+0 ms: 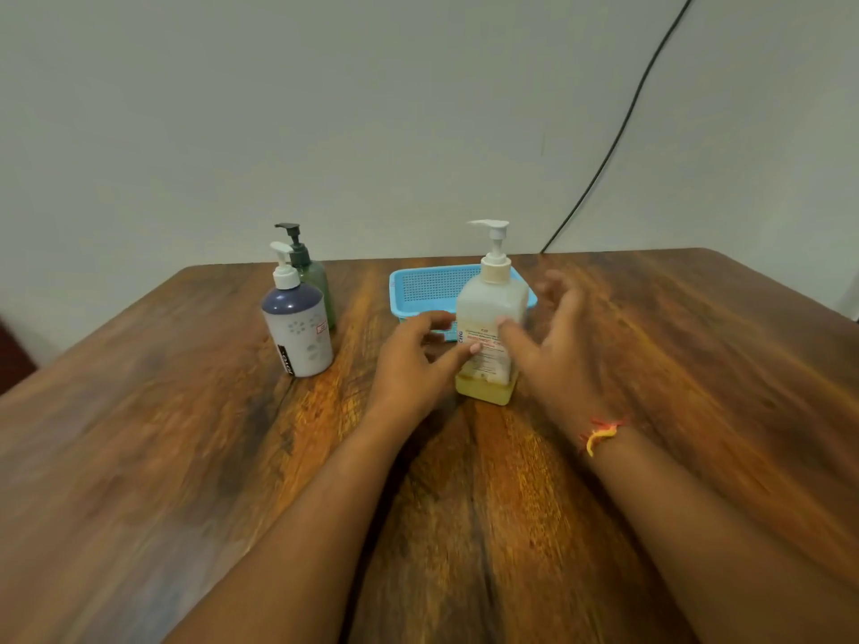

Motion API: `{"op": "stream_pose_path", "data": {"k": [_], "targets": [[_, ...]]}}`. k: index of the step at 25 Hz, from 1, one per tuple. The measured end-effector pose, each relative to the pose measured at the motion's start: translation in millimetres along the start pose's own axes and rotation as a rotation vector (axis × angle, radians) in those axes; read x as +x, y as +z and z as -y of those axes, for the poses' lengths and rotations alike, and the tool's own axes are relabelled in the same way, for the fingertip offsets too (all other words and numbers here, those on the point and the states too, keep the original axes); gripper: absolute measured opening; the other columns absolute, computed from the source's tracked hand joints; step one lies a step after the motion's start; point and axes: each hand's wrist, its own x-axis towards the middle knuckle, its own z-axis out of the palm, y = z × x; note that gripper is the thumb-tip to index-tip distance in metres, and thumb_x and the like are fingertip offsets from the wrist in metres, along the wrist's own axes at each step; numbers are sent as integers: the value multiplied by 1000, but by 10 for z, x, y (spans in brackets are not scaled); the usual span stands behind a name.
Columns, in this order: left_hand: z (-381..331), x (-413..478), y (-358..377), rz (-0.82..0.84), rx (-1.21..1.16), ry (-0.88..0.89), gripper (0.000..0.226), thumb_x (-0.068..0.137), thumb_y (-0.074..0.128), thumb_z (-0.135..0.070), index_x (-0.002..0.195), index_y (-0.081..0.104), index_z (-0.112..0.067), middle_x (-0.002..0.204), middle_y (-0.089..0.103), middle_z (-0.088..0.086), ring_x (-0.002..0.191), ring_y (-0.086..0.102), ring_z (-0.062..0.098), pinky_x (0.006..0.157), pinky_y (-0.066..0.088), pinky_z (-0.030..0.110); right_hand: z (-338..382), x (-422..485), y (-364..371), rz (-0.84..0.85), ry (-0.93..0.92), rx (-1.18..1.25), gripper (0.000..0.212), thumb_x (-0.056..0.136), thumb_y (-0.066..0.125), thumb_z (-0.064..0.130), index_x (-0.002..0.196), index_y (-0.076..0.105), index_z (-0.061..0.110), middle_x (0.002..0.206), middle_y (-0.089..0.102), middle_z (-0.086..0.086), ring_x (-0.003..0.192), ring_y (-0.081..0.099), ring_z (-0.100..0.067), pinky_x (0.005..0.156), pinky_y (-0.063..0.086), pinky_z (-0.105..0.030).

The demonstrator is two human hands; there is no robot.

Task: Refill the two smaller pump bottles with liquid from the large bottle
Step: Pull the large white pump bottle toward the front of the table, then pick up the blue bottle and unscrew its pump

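left hand [409,360]: fingers spread, unclenched | right hand [558,346]: fingers spread, unclenched | forearms extended forward

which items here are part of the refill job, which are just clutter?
Part of the job: large bottle, upright, little yellow liquid left; white pump bottle; green pump bottle behind it; left hand and right hand, open around the large bottle.

Just lying about: blue basket; black cable on the wall.

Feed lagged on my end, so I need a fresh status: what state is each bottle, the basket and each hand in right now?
Large bottle: upright, pump on, little yellow liquid at the bottom.
White-and-blue bottle: upright, pump on.
Green bottle: upright, pump on, behind the white-and-blue one.
Blue basket: upright; contents not visible.
Left hand: open, thumb on large bottle.
Right hand: open, thumb on large bottle.
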Motion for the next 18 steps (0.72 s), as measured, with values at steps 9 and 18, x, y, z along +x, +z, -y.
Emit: {"op": "stream_pose_path", "data": {"k": [9,18], "targets": [[249,188,-677,-760,139,-320,82,82,84,-31,144,38,-3,150,36,18,140,34,34,114,32,40,493,-361,467,407,-339,-114,10,92,69,32,100,65,29,96,60,18,92,59,0,73,48,-11],[554,357,-905,-552,36,-393,90,83,83,-31,155,31,-21,155,40,9,143,41,33,114,41,57,119,-261,791,465,46,16,55,89,73,36,139,53,24,137,58,7,120,56,1,91,46,-10]]}}
